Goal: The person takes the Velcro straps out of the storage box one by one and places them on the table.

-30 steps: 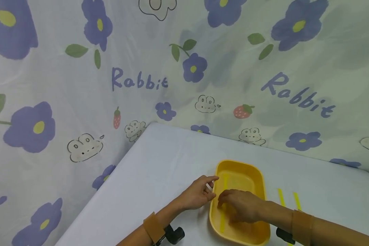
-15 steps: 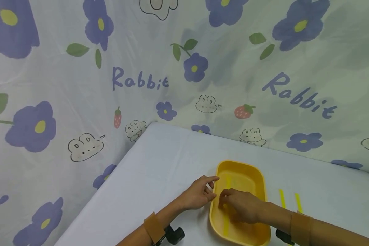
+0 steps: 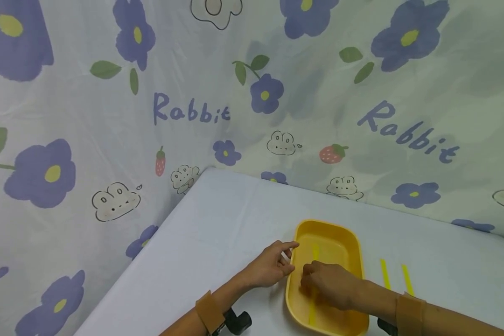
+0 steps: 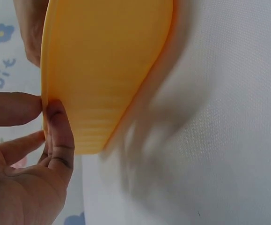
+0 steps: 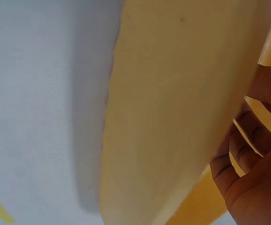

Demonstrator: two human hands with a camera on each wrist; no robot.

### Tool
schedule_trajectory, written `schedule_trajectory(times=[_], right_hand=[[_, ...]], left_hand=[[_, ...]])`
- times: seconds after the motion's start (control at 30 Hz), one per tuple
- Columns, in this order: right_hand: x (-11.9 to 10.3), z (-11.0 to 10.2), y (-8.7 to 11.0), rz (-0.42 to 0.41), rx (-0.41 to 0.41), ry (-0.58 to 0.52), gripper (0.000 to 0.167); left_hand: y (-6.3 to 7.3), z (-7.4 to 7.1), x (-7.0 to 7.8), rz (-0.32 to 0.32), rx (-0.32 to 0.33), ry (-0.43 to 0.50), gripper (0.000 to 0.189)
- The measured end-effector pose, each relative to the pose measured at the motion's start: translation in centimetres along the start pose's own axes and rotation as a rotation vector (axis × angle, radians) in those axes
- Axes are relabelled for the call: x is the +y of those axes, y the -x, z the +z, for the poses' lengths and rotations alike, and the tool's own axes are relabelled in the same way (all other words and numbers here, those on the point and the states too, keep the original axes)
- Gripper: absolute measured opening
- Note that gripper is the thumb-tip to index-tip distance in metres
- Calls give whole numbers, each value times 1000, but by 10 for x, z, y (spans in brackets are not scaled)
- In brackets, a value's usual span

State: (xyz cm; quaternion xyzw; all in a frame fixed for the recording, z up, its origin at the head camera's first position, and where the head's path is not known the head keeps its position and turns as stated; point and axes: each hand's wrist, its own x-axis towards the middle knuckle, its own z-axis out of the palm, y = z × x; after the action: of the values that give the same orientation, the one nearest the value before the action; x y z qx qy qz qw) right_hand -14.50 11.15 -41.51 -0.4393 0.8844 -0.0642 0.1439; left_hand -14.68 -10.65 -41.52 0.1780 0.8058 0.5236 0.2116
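Note:
A yellow plastic tray [image 3: 347,239] lies on the white table, its long side running away from me. My left hand [image 3: 266,267] pinches the tray's left rim; the left wrist view shows thumb and fingers on either side of the tray wall [image 4: 102,61]. Inside the tray is my right hand [image 3: 331,285], fingers curled down on a thin yellow strip [image 3: 312,313] that runs lengthwise along the tray floor. The strip's middle is hidden by that hand. In the right wrist view, the tray wall [image 5: 168,103] covers the fingertips of the right hand [image 5: 259,161].
Right of the tray, two more yellow strips, a nearer one [image 3: 385,273] and a farther-right one [image 3: 408,280], lie on the white tabletop [image 3: 235,224], partly under the right forearm. A flower-and-rabbit printed cloth [image 3: 243,116] hangs behind the table.
The strip in the tray has shifted a little to the right, together with my right hand. My left hand stays at the rim.

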Motion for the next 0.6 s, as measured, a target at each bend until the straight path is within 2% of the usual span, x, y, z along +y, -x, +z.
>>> schedule_trajectory(times=[0.6], right_hand=[[4,2,-5,-64,-16,61,32]], left_hand=[[1,-1,-2,25,-2,6,56]])
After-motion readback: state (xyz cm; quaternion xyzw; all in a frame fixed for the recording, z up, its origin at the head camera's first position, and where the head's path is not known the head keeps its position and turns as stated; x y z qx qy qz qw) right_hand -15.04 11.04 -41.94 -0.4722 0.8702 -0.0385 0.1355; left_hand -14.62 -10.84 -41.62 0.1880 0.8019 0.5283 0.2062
